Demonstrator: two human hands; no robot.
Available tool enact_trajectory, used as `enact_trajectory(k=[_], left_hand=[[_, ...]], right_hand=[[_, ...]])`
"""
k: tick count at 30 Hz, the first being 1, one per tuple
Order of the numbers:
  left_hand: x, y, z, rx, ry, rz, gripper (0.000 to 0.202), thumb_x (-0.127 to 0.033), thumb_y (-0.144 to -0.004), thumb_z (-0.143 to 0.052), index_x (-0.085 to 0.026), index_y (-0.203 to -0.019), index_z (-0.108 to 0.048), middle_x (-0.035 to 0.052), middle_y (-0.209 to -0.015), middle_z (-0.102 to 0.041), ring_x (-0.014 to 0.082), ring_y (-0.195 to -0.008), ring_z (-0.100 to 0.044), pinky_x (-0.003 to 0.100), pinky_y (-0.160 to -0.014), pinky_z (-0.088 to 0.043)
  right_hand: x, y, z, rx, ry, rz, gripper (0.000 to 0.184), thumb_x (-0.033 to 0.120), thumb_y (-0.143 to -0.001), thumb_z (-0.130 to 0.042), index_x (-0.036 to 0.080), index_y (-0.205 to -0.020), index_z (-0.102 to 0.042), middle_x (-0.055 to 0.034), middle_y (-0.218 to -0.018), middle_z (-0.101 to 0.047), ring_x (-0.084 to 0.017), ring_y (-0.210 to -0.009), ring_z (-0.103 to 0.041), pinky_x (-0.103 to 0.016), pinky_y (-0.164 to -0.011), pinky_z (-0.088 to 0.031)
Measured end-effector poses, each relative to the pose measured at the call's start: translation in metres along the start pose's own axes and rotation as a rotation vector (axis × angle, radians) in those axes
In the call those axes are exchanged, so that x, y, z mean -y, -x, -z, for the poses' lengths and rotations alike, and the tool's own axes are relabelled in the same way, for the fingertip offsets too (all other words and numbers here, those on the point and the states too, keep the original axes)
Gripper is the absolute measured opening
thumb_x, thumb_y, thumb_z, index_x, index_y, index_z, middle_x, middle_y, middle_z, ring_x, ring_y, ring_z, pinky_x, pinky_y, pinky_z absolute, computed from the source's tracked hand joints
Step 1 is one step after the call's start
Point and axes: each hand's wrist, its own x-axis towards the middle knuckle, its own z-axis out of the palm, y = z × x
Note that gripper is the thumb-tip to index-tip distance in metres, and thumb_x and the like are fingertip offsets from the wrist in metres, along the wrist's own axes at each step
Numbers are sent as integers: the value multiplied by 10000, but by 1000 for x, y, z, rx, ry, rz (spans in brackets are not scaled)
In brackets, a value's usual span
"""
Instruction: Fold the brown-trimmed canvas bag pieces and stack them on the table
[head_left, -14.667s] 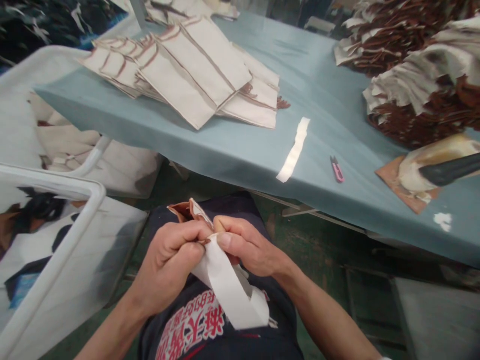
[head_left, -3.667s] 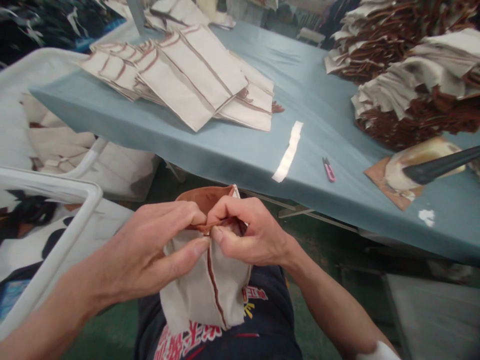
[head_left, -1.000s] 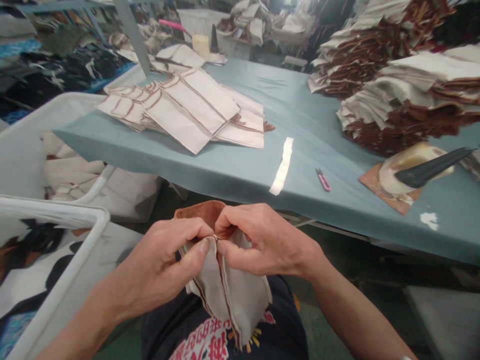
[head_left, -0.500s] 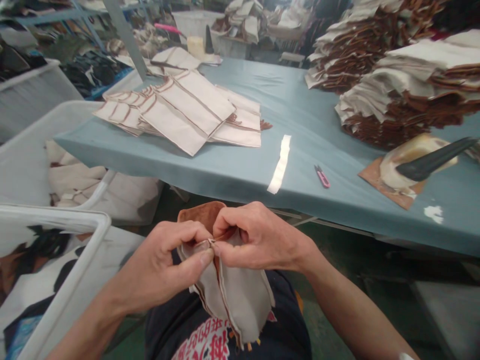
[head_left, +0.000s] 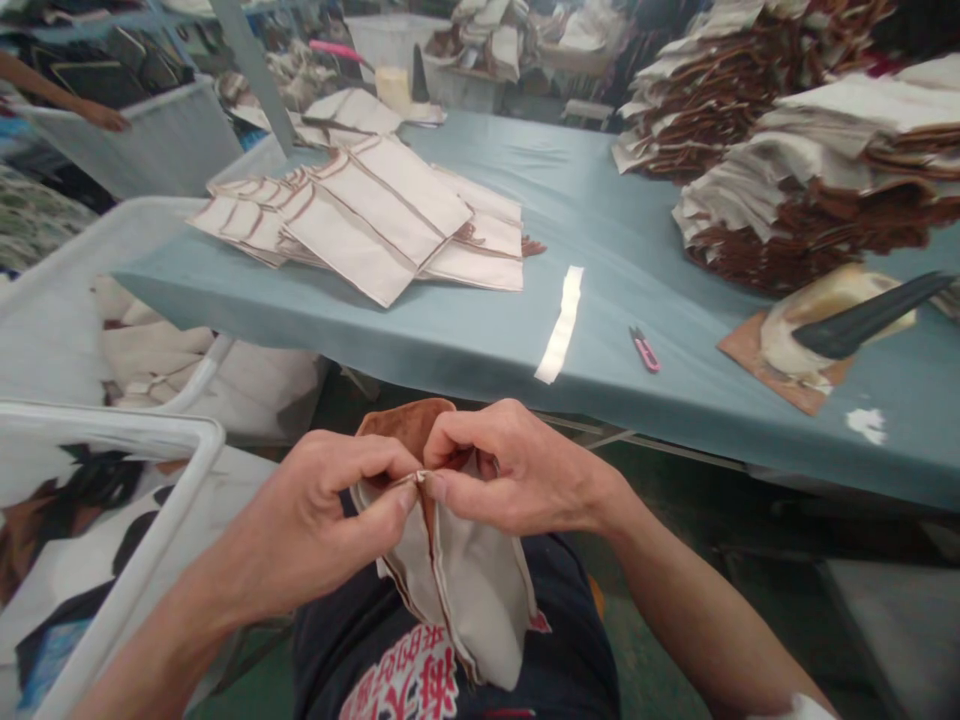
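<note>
Over my lap hangs a cream fabric piece with brown edging along its seam and a brown suede-like part at its top. My left hand pinches the seam's upper end between thumb and forefinger. Right beside it, my right hand pinches the same piece, and the two thumb tips almost meet. The folds hide what the other fingers touch. On the table lie pink thread snips and a whitish strip, both apart from my hands.
Cream panels lie overlapped on the blue-covered table. Tall brown-and-cream stacks stand at the right, behind a brush on a glue-smeared container. White bins line the left. A co-worker's hand rests on a far bin.
A co-worker's arm has appeared at the upper left, and the far bin there has shifted right. My hands keep their pinch, and the fabric's lower end hangs slightly further left.
</note>
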Motion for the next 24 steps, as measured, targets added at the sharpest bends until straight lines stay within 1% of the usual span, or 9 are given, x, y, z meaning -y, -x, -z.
enact_trajectory(k=[4, 7, 10, 13, 16, 18, 20, 24], left_hand=[[-3, 1, 1, -22, -52, 22, 322, -186, -907, -526, -188, -651, -721, -69, -537, -644, 66, -469, -580, 125, -491, -419], [-4, 3, 3, -6, -59, 22, 329, -194, -913, -529, -188, -642, -713, -74, -520, -620, 64, -458, -558, 136, -492, -412], [-3, 5, 4, 5, -65, 24, 337, -205, -936, -537, -192, -653, -719, -75, -537, -627, 67, -475, -564, 153, -508, -414], [-2, 7, 4, 19, -97, 24, 353, -228, -957, -527, -190, -666, -722, -66, -559, -626, 78, -502, -575, 174, -520, -413], [-1, 8, 5, 39, -99, 26, 356, -222, -940, -512, -188, -637, -696, -62, -545, -606, 82, -494, -572, 178, -504, -403], [0, 8, 5, 50, -84, 40, 349, -215, -924, -507, -188, -647, -717, -57, -548, -624, 89, -494, -585, 174, -494, -407], [1, 9, 6, 51, -57, 68, 351, -216, -921, -506, -191, -684, -764, -54, -560, -661, 95, -497, -607, 165, -486, -418], [2, 10, 5, 33, 13, 104, 330, -222, -910, -548, -210, -677, -781, -75, -534, -678, 77, -460, -606, 126, -470, -426]], right_hand=[[2, 3, -3, -32, 185, 32, 32, 204, -913, -659, 183, -891, -651, 19, -788, -682, -110, -699, -587, -240, -686, -414], [4, 4, -1, -21, 261, 59, 63, 210, -941, -637, 179, -905, -678, 1, -798, -715, -119, -716, -618, -243, -683, -414], [7, 1, 3, 15, 254, 68, 129, 211, -964, -601, 180, -873, -687, 11, -755, -699, -109, -679, -607, -235, -650, -398], [10, -3, 4, 27, 244, 56, 148, 198, -942, -593, 182, -820, -675, 27, -710, -658, -97, -632, -568, -234, -618, -373], [10, -5, 0, 3, 232, 39, 145, 182, -907, -594, 190, -780, -665, 44, -677, -626, -87, -591, -522, -234, -594, -351], [7, -5, -3, -26, 231, 28, 143, 176, -891, -596, 190, -771, -672, 47, -669, -627, -84, -583, -513, -233, -591, -347], [5, -4, -6, -44, 225, 20, 147, 169, -891, -597, 184, -775, -686, 43, -674, -642, -83, -586, -529, -231, -599, -356], [3, -2, -6, 2, 166, 31, 123, 206, -948, -643, 172, -857, -719, 11, -766, -732, -99, -672, -648, -220, -664, -426]])
